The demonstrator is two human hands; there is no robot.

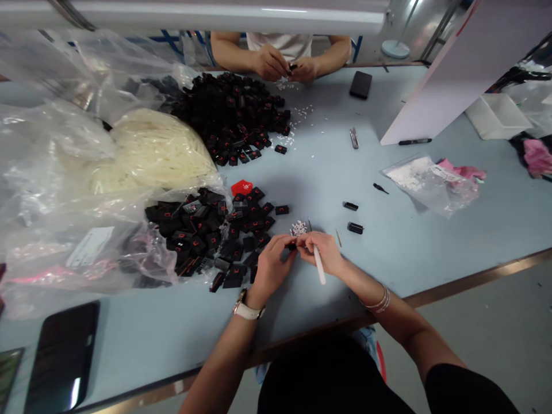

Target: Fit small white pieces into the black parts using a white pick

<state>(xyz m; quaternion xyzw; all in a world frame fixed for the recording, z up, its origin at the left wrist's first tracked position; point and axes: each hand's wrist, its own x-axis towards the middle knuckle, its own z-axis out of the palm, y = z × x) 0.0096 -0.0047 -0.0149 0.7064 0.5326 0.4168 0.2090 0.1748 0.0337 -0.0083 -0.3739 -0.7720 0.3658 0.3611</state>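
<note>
Black and small, the part [292, 246] sits pinched between the fingertips of the left hand [271, 268] and the right hand [324, 253], just above the pale blue table [388, 253]. The right hand's fingers are also curled round a white stick [319, 267], with a heap of white bits [298, 228] just beyond and a pile of black parts [241, 230] spilling from a clear bag [64, 190] at the left. Across the table, a co-worker's hands [282, 64] are held close together.
</note>
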